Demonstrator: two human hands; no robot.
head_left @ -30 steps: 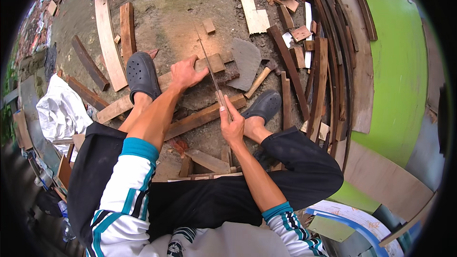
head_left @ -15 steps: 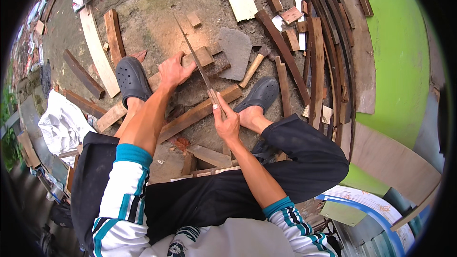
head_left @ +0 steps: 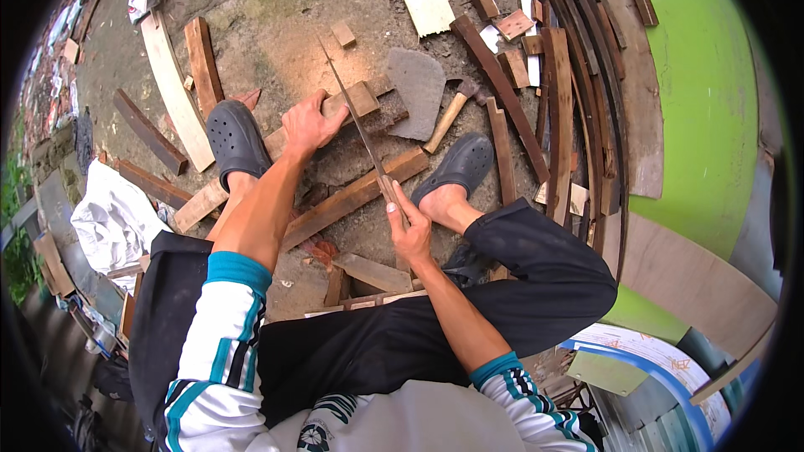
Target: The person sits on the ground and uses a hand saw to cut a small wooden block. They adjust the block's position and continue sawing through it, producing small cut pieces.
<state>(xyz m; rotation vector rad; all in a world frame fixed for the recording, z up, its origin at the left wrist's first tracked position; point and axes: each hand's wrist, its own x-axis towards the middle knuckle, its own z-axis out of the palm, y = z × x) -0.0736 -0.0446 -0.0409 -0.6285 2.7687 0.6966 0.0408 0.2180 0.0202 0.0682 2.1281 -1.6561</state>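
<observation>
My left hand (head_left: 308, 124) presses down on a long wooden plank (head_left: 352, 105) that lies across the concrete ground. My right hand (head_left: 409, 230) grips the wooden handle of a long thin blade (head_left: 356, 117), a machete-like knife, which points away from me and crosses over the plank beside my left fingers. I am squatting, with a grey clog (head_left: 236, 141) on my left foot and another grey clog (head_left: 459, 166) on my right foot. A second plank (head_left: 352, 197) lies between my feet.
Wood offcuts and planks (head_left: 557, 100) lie scattered to the right by a green curved wall (head_left: 712, 100). A hatchet with a wooden handle (head_left: 448, 117) rests by a grey stone slab (head_left: 419, 88). A white bag (head_left: 113, 218) sits left.
The view has shifted slightly. My right hand has drawn the blade back toward me and lower; my left hand stays on the plank.
</observation>
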